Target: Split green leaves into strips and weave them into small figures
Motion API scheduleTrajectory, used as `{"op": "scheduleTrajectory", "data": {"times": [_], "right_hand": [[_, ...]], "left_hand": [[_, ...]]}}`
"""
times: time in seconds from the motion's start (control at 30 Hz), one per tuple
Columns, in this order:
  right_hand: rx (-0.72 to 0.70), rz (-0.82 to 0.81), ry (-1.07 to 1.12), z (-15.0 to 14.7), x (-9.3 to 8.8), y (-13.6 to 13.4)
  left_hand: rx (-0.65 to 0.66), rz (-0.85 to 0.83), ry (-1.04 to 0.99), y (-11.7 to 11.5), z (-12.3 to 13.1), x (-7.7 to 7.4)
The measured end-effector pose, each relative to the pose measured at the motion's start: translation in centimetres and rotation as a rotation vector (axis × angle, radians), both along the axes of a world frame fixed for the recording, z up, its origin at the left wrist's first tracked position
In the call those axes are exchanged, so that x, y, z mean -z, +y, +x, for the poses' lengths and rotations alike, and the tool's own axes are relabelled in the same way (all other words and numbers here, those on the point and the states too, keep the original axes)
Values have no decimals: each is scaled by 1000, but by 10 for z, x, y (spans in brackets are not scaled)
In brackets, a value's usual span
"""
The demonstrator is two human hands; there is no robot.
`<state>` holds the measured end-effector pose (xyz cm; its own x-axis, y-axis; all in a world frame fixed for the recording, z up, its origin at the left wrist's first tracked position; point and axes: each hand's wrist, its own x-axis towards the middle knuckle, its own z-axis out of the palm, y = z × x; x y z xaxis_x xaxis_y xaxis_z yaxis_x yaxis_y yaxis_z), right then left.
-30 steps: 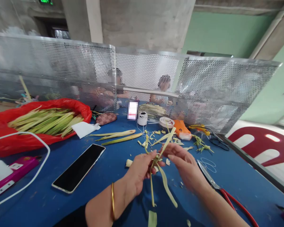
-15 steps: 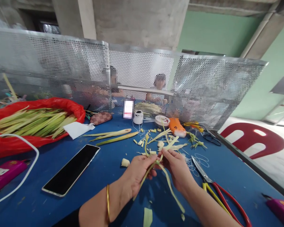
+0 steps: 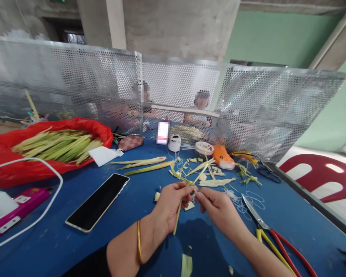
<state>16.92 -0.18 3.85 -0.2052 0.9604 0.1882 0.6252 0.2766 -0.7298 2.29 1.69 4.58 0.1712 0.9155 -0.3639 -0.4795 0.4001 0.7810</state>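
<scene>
My left hand (image 3: 173,202), with a gold bangle on its wrist, pinches a bundle of pale green leaf strips (image 3: 177,219). One strip hangs below its fingers and other ends stick out beyond them. Close by, the thumb and fingers of my right hand (image 3: 216,206) are pinched at the same strips, touching my left fingertips. Fingers cover most of the spot where the strips cross. Cut leaf pieces (image 3: 216,182) lie scattered just past the hands. Scissors (image 3: 258,215) with red and yellow handles rest beside my right forearm, near loose thin thread (image 3: 248,202).
A red plastic bag (image 3: 23,173) of leaf strips sits at the left, near a black phone (image 3: 99,202) and a purple power strip (image 3: 23,206). A thread spool (image 3: 174,144), tape roll (image 3: 204,148) and orange packet (image 3: 223,157) stand before a perforated metal screen (image 3: 181,84). Two people sit behind it.
The long strip that hung between my hands toward the right no longer shows there. My right hand has moved in to the left fingertips. The view has shifted slightly left.
</scene>
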Motion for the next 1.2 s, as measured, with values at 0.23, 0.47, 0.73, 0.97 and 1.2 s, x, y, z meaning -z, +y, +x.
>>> {"op": "scheduleTrajectory", "data": {"times": [0.23,0.47,0.73,0.97,1.2], "right_hand": [[-156,109,-149,0,-7,-4],[-197,190,-131,0,-11,-8],[80,158,8,14,-23,2],[-23,-344,677,5,-12,7],[85,-268,786,2,-9,4]], "left_hand": [[-52,-69,-58,-3,3,1],[-42,-16,-40,0,1,4],[347,267,277,-9,-1,1],[427,270,382,-12,1,1],[515,263,442,-15,2,-2]]}}
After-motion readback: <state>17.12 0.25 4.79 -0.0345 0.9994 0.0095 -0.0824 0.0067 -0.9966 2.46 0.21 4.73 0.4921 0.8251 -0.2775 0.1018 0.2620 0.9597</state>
